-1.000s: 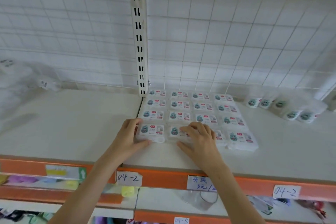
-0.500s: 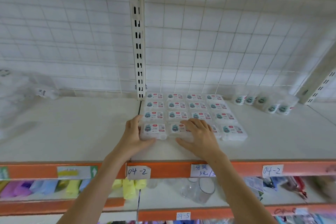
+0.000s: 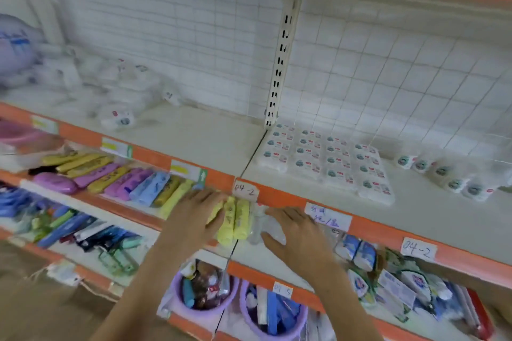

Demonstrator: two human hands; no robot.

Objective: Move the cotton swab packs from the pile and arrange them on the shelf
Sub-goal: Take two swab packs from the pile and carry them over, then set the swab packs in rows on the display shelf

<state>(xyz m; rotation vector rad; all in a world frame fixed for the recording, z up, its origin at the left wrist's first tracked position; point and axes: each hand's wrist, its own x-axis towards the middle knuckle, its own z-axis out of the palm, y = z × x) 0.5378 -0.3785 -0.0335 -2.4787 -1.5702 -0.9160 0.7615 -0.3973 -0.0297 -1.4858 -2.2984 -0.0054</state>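
Note:
Flat white cotton swab packs (image 3: 322,159) lie in a neat grid of rows on the white shelf (image 3: 210,141), right of the slotted upright. A loose, blurred pile of swab packs (image 3: 122,91) sits at the shelf's far left. My left hand (image 3: 198,216) and my right hand (image 3: 295,232) hang in front of the orange shelf edge, below the grid, fingers straight and spread, holding nothing. Neither hand touches a pack.
A row of round swab tubs (image 3: 443,173) lies right of the grid. Yellow, purple and blue packets (image 3: 119,177) fill the shelf below. Purple buckets (image 3: 205,292) of small goods stand lower down. A wire grid backs the shelf. Paper tags hang on the orange edge.
Both hands have left the front row of packs and dropped below the shelf edge. The view has swung left and tilted, bringing the pile at the far left into sight.

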